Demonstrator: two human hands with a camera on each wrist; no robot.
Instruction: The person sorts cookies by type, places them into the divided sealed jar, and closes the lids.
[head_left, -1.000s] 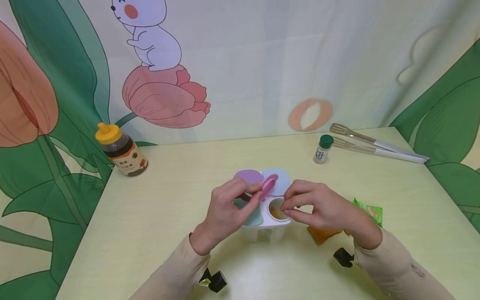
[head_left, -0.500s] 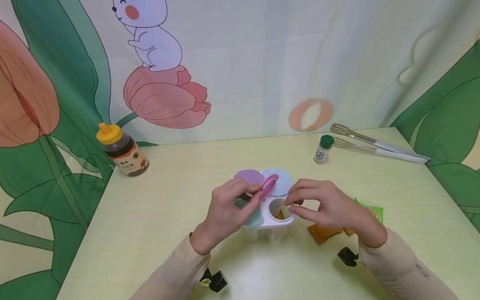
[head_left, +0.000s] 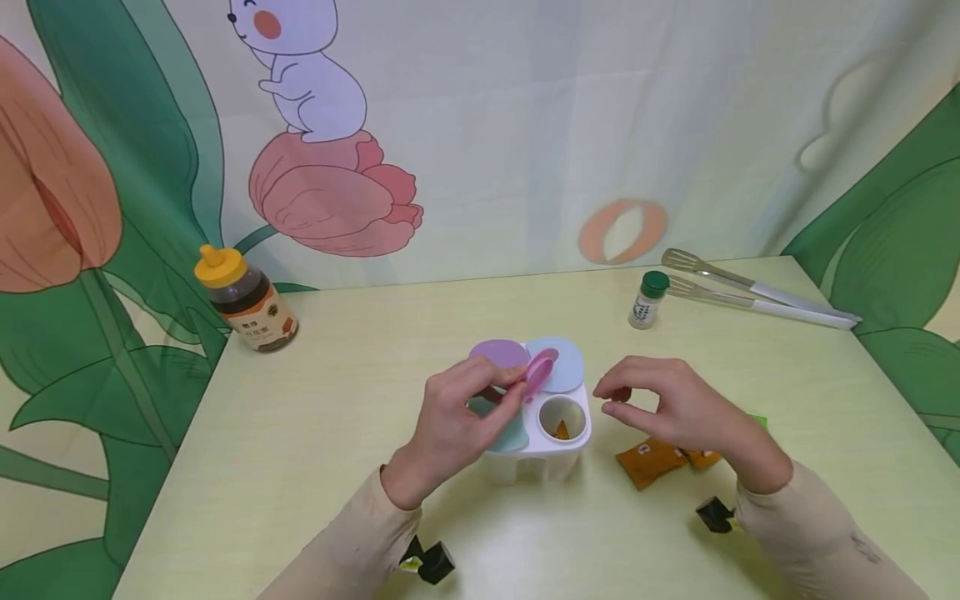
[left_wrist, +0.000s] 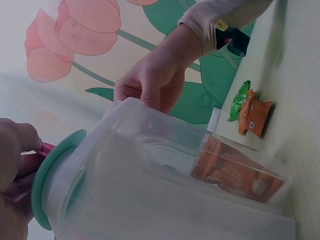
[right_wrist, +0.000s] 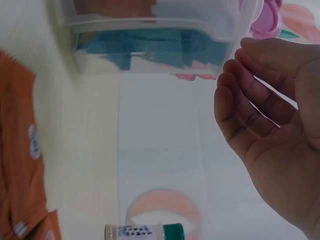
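A storage box with clear walls and a white top stands at the middle of the table. Its purple lid, light blue lid and mint lid cover their compartments. My left hand pinches the raised pink lid over the box. The front-right compartment is uncovered, and an orange snack packet shows inside it through the wall in the left wrist view. Just right of the box, my right hand hovers with bent, relaxed fingers, holding nothing.
Orange packets lie on the table under my right hand, with a green packet beside them. A green-capped shaker and metal tongs are at the back right. A honey bottle stands at the left edge.
My right hand has drawn away rightward from the uncovered compartment, and the orange packet now shows lower inside it. My left hand keeps the pink lid up in the same place.
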